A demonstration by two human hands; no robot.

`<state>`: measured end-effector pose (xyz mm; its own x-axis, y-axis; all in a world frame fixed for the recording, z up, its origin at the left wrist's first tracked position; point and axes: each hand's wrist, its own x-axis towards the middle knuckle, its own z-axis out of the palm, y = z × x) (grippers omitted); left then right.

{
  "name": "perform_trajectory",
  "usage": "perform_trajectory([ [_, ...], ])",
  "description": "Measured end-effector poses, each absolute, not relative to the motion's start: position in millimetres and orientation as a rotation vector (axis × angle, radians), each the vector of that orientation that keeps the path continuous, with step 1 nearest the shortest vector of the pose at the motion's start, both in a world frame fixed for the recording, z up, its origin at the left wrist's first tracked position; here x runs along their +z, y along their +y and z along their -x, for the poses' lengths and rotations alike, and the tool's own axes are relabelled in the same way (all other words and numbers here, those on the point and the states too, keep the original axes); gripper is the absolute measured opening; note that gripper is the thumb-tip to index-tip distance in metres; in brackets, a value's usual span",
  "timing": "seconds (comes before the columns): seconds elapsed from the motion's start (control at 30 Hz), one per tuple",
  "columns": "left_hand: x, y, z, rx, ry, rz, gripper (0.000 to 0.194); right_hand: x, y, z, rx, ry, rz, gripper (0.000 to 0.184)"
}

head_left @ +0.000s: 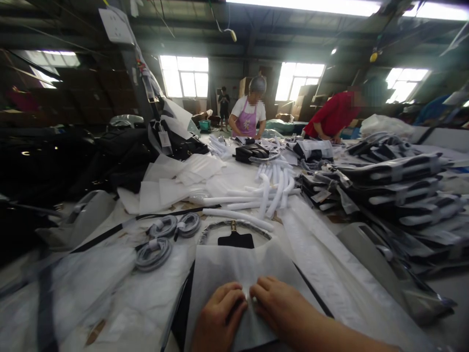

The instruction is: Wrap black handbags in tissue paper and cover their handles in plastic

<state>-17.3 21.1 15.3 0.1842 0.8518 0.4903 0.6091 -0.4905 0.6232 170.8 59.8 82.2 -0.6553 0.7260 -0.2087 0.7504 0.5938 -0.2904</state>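
Both my hands rest at the bottom middle on a sheet of white tissue paper [234, 266] that covers a black bag. My left hand [219, 317] and my right hand [279, 307] meet fingertip to fingertip and pinch a small fold of the paper between them. Above the sheet the bag's black tab [236, 240] and its wrapped curved handle [234, 226] stick out. The bag's black edge shows along the paper's left and right sides.
Three coiled grey straps [163, 238] lie left of the bag. White foam tubes [256, 195] lie beyond it. Stacks of wrapped black bags [395, 190] fill the right side, dark bags [120, 151] the left. Two people [249, 115] work at the far end.
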Motion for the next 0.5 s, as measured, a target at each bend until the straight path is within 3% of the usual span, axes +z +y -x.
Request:
perform_trajectory([
  [0.07, 17, 21, 18, 1.198, 1.393, -2.150, 0.009, 87, 69, -164, -0.486, 2.732, -1.172, 0.012],
  [0.13, 18, 21, 18, 1.202, 1.408, -2.122, 0.011, 87, 77, -160, -0.627, 2.799, -1.248, 0.010],
  [0.3, 17, 22, 18, 1.232, 1.409, -2.126, 0.013, 72, 85, -168, -1.444, 2.704, -1.540, 0.010],
  [0.5, 10, 21, 20, 1.142, 1.424, -2.097, 0.009, 66, 86, -175, -1.576, 2.658, -1.511, 0.013],
])
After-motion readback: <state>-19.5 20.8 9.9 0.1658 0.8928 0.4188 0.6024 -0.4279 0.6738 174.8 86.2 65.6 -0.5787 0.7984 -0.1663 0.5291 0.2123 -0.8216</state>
